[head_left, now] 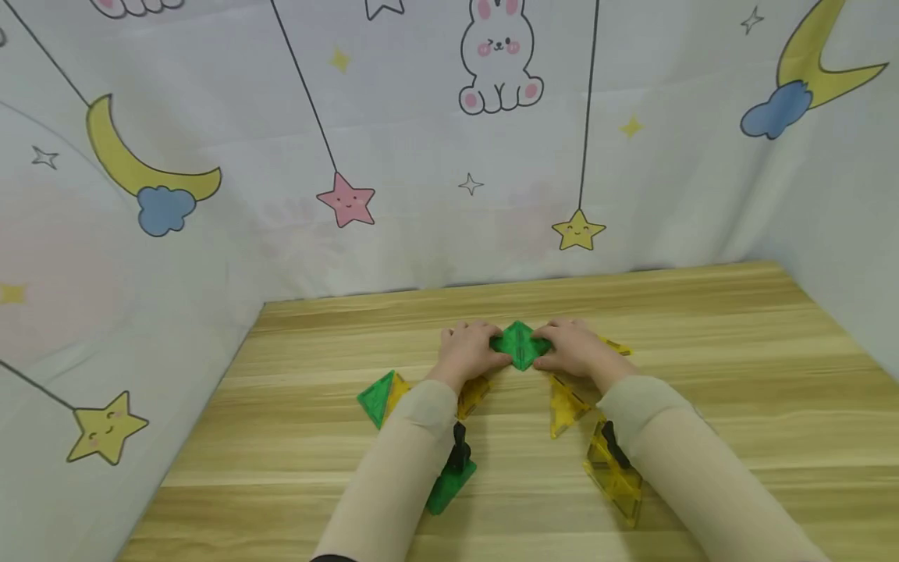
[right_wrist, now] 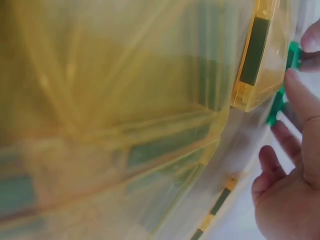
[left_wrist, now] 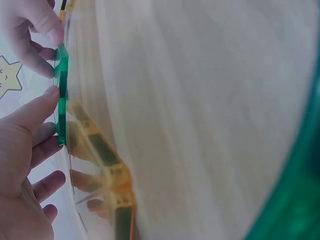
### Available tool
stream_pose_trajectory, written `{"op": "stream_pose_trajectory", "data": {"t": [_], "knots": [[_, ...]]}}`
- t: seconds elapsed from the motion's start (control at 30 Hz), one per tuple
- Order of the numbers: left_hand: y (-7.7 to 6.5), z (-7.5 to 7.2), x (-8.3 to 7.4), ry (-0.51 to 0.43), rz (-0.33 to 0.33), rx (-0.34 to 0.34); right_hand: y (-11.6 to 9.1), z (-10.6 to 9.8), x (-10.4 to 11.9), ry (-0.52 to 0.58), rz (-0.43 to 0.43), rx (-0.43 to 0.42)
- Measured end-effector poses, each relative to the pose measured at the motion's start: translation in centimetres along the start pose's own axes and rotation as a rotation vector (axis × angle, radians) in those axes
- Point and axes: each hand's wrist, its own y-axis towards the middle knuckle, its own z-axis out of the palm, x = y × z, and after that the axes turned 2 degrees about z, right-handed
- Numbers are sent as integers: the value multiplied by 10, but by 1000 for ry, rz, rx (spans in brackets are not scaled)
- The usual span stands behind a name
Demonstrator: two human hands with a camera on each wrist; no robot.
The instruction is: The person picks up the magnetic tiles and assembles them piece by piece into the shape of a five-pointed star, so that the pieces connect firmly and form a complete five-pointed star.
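Observation:
Two green triangular magnetic tiles [head_left: 520, 346] stand edge to edge as a diamond near the back of the table. My left hand [head_left: 469, 351] pinches their left side between thumb and fingers. My right hand [head_left: 576, 350] grips the right side. In the left wrist view the green tiles [left_wrist: 62, 95] appear edge-on between both hands, with a yellow tile [left_wrist: 107, 160] close by. The right wrist view has the right hand's [right_wrist: 300, 155] thumb and fingertips on the green edge [right_wrist: 275, 107]. A yellow triangular tile [head_left: 565, 404] lies just in front of the right hand.
Green and yellow joined tiles [head_left: 379, 396] lie left of the left forearm. A green tile [head_left: 449, 488] sits beside the left sleeve, yellow tiles [head_left: 616, 474] beside the right. Another yellow tile [head_left: 620, 346] shows behind the right wrist. A printed curtain [head_left: 421, 257] borders the table's back.

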Motion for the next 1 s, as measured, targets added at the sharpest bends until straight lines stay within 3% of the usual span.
{"op": "stream_pose_trajectory", "data": {"t": [0.17,0.33,0.57,0.77,0.9,1.0], "knots": [[-1,0,1,31,8,-9,-6,-7,-12,67,-48,10],[-4,-4,-5,25,50,-9,-28,-24,-40,107,-41,-31],[-11,-5,-23,-53,237,82,-59,-39,-74,72,-39,-7],[-16,3,-41,-111,387,181,-63,-31,-78,57,-93,-31],[-18,9,-48,-48,471,211,-61,-24,-74,63,-112,-31],[-19,10,-49,26,495,207,-61,-23,-70,75,-130,-39]]}}
